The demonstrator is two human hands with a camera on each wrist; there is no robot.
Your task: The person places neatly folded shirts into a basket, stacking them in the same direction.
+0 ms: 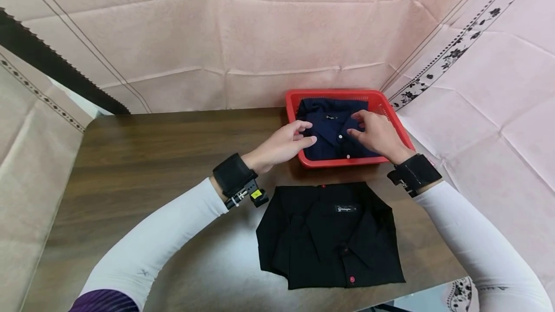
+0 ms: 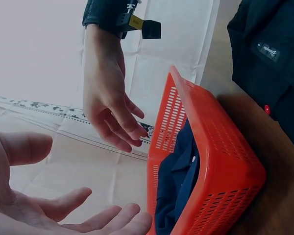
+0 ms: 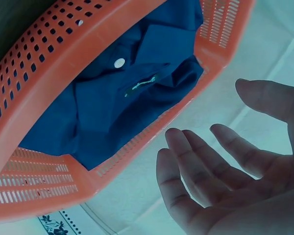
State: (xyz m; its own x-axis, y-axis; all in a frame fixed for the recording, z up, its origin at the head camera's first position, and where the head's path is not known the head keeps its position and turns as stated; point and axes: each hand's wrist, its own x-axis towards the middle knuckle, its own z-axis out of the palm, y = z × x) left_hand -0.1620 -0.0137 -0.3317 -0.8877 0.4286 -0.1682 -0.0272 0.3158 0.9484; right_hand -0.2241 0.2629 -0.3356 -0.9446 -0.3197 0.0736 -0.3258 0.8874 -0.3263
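A folded navy blue shirt [image 1: 323, 131] with white buttons lies inside a red plastic basket [image 1: 347, 162]. Over the basket's left rim is my left hand [image 1: 284, 144], its fingers loosely bent with nothing in them. My right hand [image 1: 378, 134] hovers above the right part of the navy shirt, thumb and fingers apart. Both wrist views show the hands free of the cloth, the left fingers [image 2: 108, 220] spread beside the basket. On the table in front of the basket lies a folded black shirt [image 1: 325, 240] with red buttons and a collar label.
The brown wooden table [image 1: 143, 158] extends to the left of the basket. A pale patterned cloth [image 1: 277, 37] hangs behind it, and another cloth [image 1: 498, 71] borders the right side. The black shirt lies near the table's front edge.
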